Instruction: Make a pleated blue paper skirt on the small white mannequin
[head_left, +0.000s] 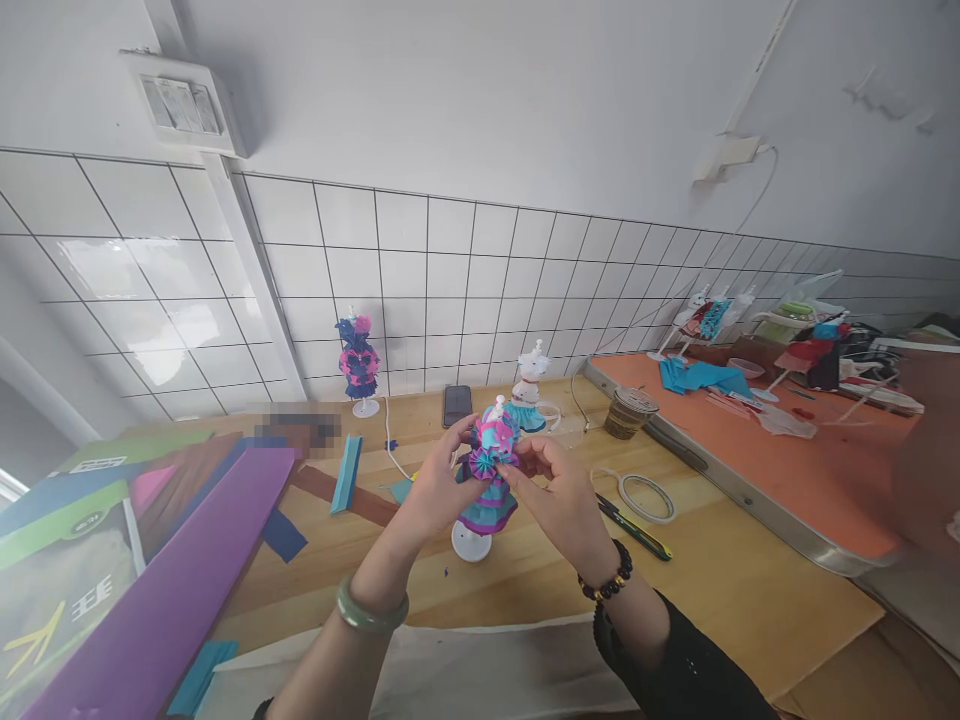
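A small dress form on a round white base wears a ruffled dress in teal, pink and purple. My left hand holds its left side, with the thumb pressed at the pleated waist ruffle. From the right, my right hand pinches the same ruffle between thumb and fingers. Both hands are closed on the dress, and some fingertips are hidden behind it. A jade-coloured bangle circles my left wrist; a dark beaded bracelet is on my right.
Behind stand a navy-and-pink dressed form, a phone and a white form with a teal skirt. A tape roll and utility knife lie right. Purple paper covers the left; an orange-topped table adjoins at right.
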